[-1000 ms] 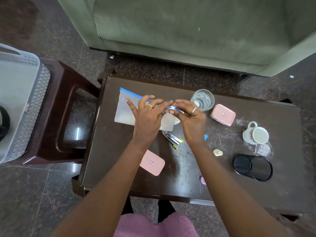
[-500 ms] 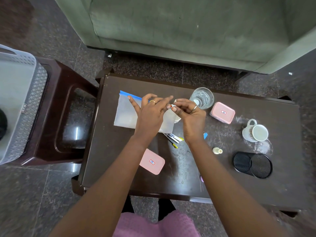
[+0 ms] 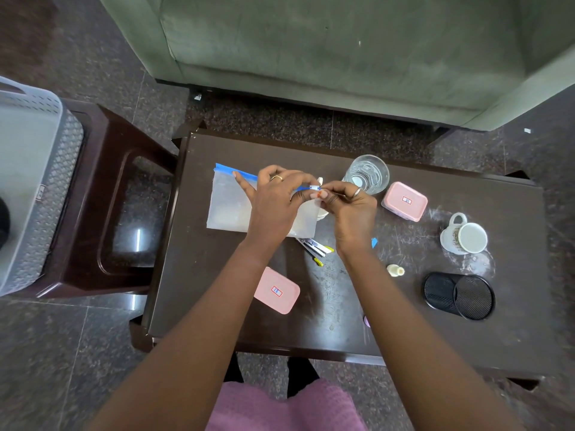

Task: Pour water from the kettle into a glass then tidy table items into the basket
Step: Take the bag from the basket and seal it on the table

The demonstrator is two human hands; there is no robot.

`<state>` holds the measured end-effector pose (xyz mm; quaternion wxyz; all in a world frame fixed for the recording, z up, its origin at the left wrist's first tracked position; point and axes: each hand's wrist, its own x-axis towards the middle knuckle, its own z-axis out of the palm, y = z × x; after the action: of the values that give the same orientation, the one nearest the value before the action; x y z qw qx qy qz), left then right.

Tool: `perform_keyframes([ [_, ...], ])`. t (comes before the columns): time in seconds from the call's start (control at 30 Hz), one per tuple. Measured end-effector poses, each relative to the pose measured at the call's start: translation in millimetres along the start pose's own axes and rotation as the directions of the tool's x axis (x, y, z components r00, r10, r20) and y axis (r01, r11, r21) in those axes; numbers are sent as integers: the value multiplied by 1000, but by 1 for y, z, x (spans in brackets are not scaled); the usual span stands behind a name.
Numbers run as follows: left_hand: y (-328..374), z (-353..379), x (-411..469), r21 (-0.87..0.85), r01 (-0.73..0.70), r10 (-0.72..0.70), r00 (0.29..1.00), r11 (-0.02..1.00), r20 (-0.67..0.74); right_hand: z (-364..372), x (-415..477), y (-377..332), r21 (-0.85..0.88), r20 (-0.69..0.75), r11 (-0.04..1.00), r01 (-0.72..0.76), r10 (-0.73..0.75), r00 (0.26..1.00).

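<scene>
Head view looks straight down on a dark table, with both bare forearms reaching in from the near edge and meeting over a clear zip bag that lies flat on the far left part of the top. The left hand is bent at the wrist, thumb and curled fingers pinching the bag's blue seal strip near its right end, while one finger sticks out straight towards the far left. The right hand is clenched close beside it – fingertips pinching the small white slider at the strip's end, knuckles nearly touching the left hand.

The glass stands upright with water in it, just beyond the right hand. A pink box sits beside the glass, and a second pink box lies between the forearms. Pens lie just below the bag. Further right are a white mug, a small bottle and a black mesh pot on its side. The grey basket rests on a dark chair – left of the table.
</scene>
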<state>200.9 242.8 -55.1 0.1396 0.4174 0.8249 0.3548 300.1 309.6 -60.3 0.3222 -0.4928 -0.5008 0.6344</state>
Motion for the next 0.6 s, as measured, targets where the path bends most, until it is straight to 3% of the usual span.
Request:
perform_keyframes([
  [0.17, -1, -1, 3, 76, -25, 28, 999, 997, -46, 4, 1, 3, -53, -104, 998, -17, 11, 995],
  [0.33, -25, -22, 8, 145, 84, -66, 990, 986, -123, -7, 13, -2, -38, -180, 999, -7, 0, 984],
  [0.47, -49, -48, 12, 163, 189, -155, 967, 968, -201, -16, 22, -9, -70, -183, 997, 33, -45, 982],
  [0.6, -61, -65, 18, 200, 177, -124, 960, 964, -253, -5, 28, -22, -118, -119, 989, 84, -98, 988],
])
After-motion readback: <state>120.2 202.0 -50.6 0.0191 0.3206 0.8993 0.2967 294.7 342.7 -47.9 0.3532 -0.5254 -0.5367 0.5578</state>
